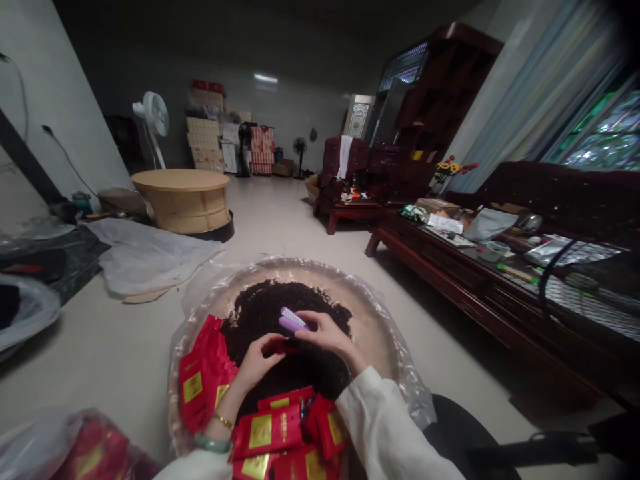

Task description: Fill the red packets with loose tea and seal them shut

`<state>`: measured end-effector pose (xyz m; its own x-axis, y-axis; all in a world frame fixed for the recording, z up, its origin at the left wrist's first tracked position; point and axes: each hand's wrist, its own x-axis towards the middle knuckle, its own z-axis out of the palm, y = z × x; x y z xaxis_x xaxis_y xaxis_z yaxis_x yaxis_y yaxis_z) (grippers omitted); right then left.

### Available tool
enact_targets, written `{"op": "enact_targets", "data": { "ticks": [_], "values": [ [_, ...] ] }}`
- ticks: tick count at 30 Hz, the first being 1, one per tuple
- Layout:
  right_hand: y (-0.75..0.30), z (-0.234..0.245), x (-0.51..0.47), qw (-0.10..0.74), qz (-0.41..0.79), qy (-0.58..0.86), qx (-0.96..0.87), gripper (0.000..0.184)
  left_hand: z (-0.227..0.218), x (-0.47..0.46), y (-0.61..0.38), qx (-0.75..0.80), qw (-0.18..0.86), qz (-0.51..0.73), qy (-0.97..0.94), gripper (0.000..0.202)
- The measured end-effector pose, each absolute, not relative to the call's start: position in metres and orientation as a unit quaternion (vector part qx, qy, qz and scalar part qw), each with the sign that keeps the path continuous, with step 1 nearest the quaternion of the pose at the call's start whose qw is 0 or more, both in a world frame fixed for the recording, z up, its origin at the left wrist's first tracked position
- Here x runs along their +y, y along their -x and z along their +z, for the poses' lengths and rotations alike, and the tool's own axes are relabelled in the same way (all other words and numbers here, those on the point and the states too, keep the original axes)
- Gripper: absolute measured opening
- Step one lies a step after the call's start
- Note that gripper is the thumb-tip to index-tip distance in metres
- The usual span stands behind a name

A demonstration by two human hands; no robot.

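Observation:
My right hand [327,337] is closed on a small purple scoop [293,321] held over a heap of dark loose tea [280,303]. My left hand [260,360] pinches a small red packet [281,347] right under the scoop. The tea lies in a wide round tray [373,313] lined with clear plastic. Several red packets with yellow labels [267,430] are stacked along the tray's left and near sides. I wear white sleeves, with a green bangle and a gold bracelet on the left wrist.
A bag of more red packets [95,450] sits at the lower left. A long dark wooden table [480,280] with clutter runs along the right. A round wooden tub [185,197], a white sheet [145,257] and standing fans are further back.

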<state>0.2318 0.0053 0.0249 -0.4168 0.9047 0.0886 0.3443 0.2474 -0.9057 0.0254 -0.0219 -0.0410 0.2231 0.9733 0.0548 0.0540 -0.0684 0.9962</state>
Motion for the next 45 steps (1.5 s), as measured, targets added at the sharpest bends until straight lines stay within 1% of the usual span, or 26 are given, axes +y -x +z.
{"op": "enact_targets", "data": {
  "ticks": [6,9,12,14,16,18,21,23,29,33,39,45],
  "values": [
    [-0.228,0.020,0.003,0.323,0.448,0.435,-0.711,0.052,-0.060,-0.013,-0.031,0.468,0.472,0.418,-0.620,0.024],
    [-0.225,0.014,0.003,0.323,0.469,0.422,-0.706,0.051,-0.060,-0.013,-0.033,0.467,0.459,0.415,-0.632,0.024],
    [-0.226,0.012,0.005,0.338,0.462,0.421,-0.703,0.053,-0.054,-0.014,-0.034,0.487,0.448,0.439,-0.608,0.025],
    [-0.229,0.013,0.008,0.351,0.448,0.428,-0.702,0.053,-0.047,-0.016,-0.032,0.495,0.476,0.456,-0.566,0.031],
    [-0.234,0.017,0.011,0.344,0.440,0.434,-0.707,0.053,-0.041,-0.018,-0.031,0.485,0.535,0.458,-0.518,0.040],
    [-0.238,0.021,0.013,0.312,0.438,0.443,-0.717,0.054,-0.037,-0.021,-0.030,0.468,0.591,0.449,-0.479,0.045],
    [-0.241,0.024,0.013,0.256,0.444,0.462,-0.724,0.052,-0.035,-0.024,-0.031,0.461,0.632,0.435,-0.447,0.046],
    [-0.239,0.026,0.012,0.240,0.452,0.467,-0.721,0.050,-0.034,-0.026,-0.034,0.467,0.638,0.422,-0.444,0.045],
    [-0.226,0.023,0.014,0.234,0.479,0.461,-0.710,0.039,-0.033,-0.030,-0.040,0.489,0.626,0.394,-0.462,0.042],
    [-0.222,0.019,0.017,0.221,0.529,0.452,-0.683,0.041,-0.031,-0.031,-0.041,0.482,0.642,0.392,-0.449,0.048],
    [-0.221,0.018,0.015,0.217,0.545,0.447,-0.675,0.042,-0.025,-0.032,-0.043,0.443,0.694,0.412,-0.392,0.050],
    [-0.217,0.015,0.015,0.218,0.557,0.445,-0.667,0.045,-0.032,-0.023,-0.040,0.463,0.685,0.400,-0.396,0.048]
  ]
}}
